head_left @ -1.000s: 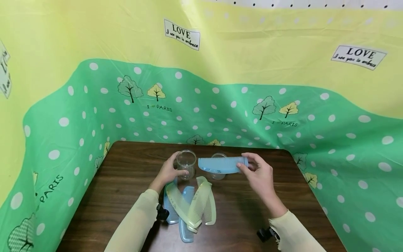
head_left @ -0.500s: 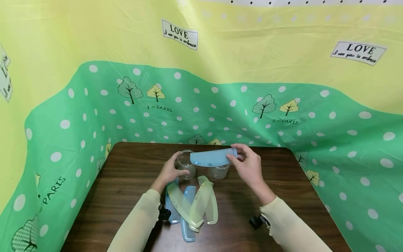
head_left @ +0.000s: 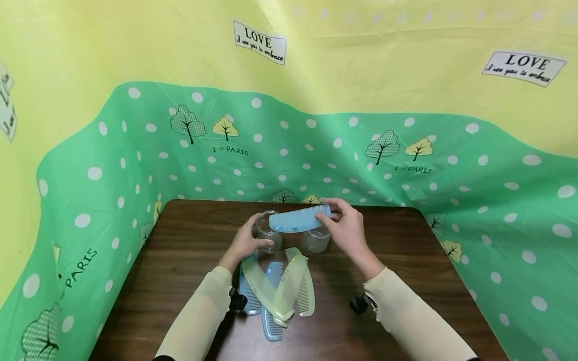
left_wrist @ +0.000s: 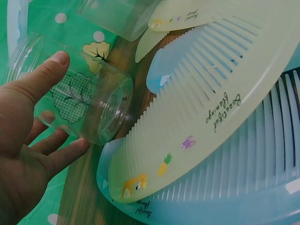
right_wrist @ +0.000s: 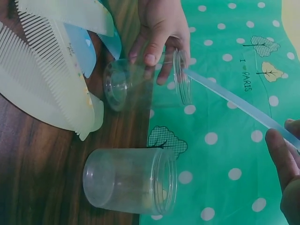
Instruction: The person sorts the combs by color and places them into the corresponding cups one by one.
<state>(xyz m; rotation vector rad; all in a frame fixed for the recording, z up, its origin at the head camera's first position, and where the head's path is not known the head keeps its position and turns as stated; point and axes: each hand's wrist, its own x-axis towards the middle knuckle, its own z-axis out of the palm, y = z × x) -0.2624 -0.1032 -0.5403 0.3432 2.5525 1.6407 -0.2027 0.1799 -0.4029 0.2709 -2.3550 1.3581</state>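
With the thumb on one side and fingers on the other, my left hand (head_left: 246, 241) holds a clear jar (head_left: 273, 241) standing on the table. My right hand (head_left: 348, 231) pinches one end of a light blue comb (head_left: 297, 219), teeth facing up in the head view. The comb's free end is right at the held jar's mouth, as the right wrist view shows with the comb (right_wrist: 234, 99) slanting to the jar's rim (right_wrist: 180, 77). A second clear jar (head_left: 316, 241) stands upright under my right hand, its rim partly hidden in the head view.
In front of the jars lies an overlapping pile of combs, pale yellow-green ones (head_left: 289, 288) and blue ones (head_left: 272, 328). The pile reaches close to my left wrist. A green and yellow printed curtain (head_left: 289, 140) rises behind the brown wooden table (head_left: 384, 250).
My right hand has carried the blue comb leftward, from in front of the second jar to the mouth of the held jar. My left hand stays around its jar.
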